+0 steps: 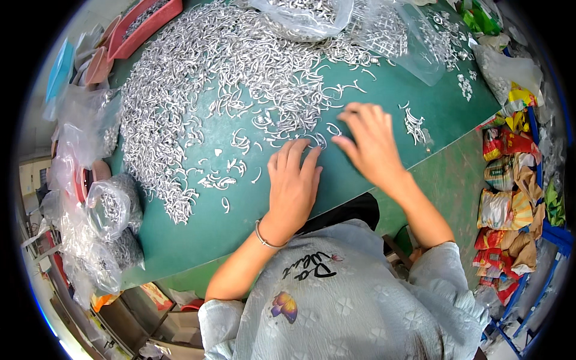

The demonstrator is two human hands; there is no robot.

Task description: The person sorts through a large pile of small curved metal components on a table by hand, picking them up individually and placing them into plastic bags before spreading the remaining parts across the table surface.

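Observation:
A broad pile of small, curved silvery metal pieces (240, 60) covers much of the green table (198, 246). At the near edge of that pile rests my left hand (292, 183), fingers apart, their tips touching a few loose pieces. My right hand (373, 144) hovers just to the right, thumb and fingers spread and slightly blurred. Between the two hands lie a couple of curved pieces (333, 129). I see nothing gripped in either hand, though the undersides of the fingers are hidden. A smaller cluster of pieces (414, 127) sits right of my right hand.
Clear plastic bags (294, 24) of metal parts stand at the far side. A red tray (144, 24) is at the far left. More filled bags (111, 207) crowd the left edge. Colourful sacks (504, 207) sit on a blue rack at right, beyond the table edge.

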